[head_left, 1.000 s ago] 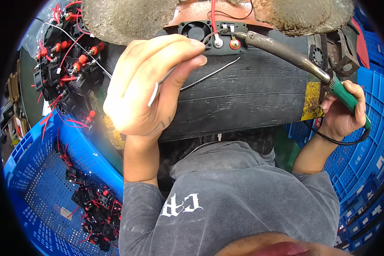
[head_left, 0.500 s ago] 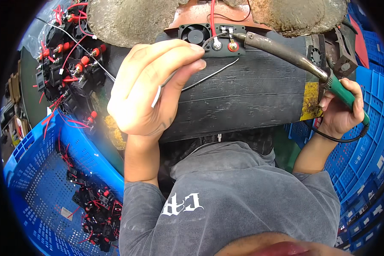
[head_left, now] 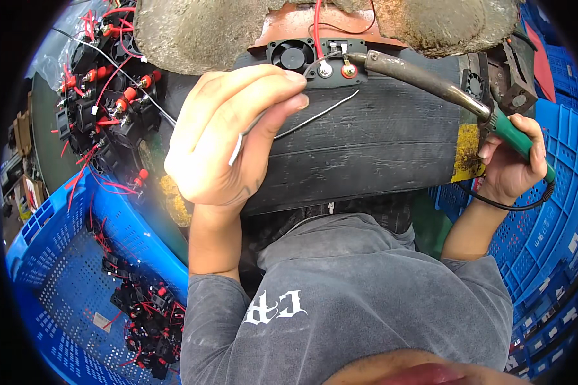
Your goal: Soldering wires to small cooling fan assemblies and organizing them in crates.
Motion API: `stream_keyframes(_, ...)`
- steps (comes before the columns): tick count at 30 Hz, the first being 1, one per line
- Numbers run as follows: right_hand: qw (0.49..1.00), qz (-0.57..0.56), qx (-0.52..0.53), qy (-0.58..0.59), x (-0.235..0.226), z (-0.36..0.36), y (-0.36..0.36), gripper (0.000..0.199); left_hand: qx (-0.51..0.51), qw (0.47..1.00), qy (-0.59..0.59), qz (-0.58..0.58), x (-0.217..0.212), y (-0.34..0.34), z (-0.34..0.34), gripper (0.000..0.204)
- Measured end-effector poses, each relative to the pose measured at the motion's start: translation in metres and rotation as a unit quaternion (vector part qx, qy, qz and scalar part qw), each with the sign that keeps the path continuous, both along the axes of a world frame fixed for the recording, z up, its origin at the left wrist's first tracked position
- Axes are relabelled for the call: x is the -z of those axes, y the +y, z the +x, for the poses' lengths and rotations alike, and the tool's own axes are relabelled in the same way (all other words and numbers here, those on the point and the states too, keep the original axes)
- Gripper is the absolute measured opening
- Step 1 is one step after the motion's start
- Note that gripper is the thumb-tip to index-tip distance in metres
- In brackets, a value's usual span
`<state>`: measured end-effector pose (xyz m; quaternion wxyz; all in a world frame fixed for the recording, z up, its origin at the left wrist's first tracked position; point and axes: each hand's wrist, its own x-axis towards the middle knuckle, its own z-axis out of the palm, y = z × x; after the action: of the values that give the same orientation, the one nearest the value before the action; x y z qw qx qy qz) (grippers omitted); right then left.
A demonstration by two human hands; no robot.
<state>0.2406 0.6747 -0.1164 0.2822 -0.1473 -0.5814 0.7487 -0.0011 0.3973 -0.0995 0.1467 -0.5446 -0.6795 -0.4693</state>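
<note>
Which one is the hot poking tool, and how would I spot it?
Start at the big black ribbed block across the top middle. Lying slantwise over its right end is the soldering iron, held by the right hand, its tip at the small black panel with the little fan. Nothing else nearby has its green handle and long dark metal shaft; the thin grey wire in the left hand is bare.

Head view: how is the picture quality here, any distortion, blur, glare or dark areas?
Head view: strong fisheye bend, with a black rim around the circular picture and the blue crate curving at the edge; lighting is even and bright, with no harsh glare; the left hand, the soldering iron and the right hand are sharp; a blurred skin-coloured patch at the bottom edge sits too close to focus.
</note>
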Motion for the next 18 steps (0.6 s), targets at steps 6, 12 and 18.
stream_keyframes(6,1.0,0.003,-0.01,0.011,0.0002,-0.0018,-0.0004,0.055,-0.029,0.999,-0.034,0.018,0.0041,0.0001,0.0043,0.027)
stream_keyframes(12,1.0,-0.004,-0.004,-0.001,-0.0004,-0.0056,-0.0018,0.055,-0.042,0.998,-0.055,0.007,0.0004,-0.0032,0.0063,0.026)
stream_keyframes(18,1.0,-0.001,0.013,-0.007,-0.0008,-0.0064,-0.0023,0.054,-0.044,0.997,-0.065,0.012,0.0005,-0.0029,0.0071,0.026)
